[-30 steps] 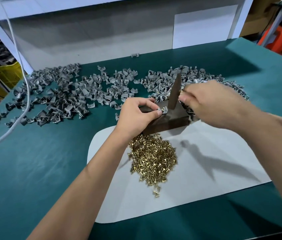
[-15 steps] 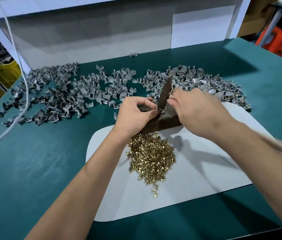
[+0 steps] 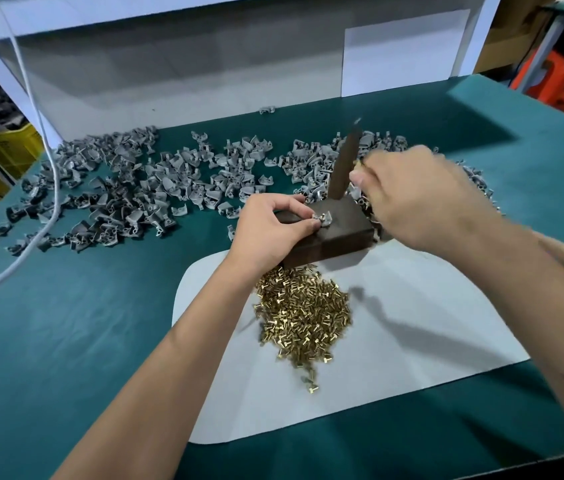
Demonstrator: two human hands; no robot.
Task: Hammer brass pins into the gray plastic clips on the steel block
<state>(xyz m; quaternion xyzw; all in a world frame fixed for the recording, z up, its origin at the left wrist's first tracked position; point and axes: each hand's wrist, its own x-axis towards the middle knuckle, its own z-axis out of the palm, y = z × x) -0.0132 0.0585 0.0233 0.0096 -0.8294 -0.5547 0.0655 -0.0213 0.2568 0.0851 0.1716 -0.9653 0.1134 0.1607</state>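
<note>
On the steel block [image 3: 339, 233], which stands at the far edge of the white sheet [image 3: 412, 323], the left hand [image 3: 266, 230] pinches a gray clip [image 3: 322, 220] with a brass pin in it. The right hand [image 3: 419, 199] grips the hammer [image 3: 344, 164], its dark head raised above the block. Loose brass pins [image 3: 305, 317] lie heaped just in front of the block.

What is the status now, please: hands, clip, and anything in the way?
Left hand pinches gray clip on steel block. Right hand grips hammer, head raised above clip. Nothing between hammer and clip.
</note>
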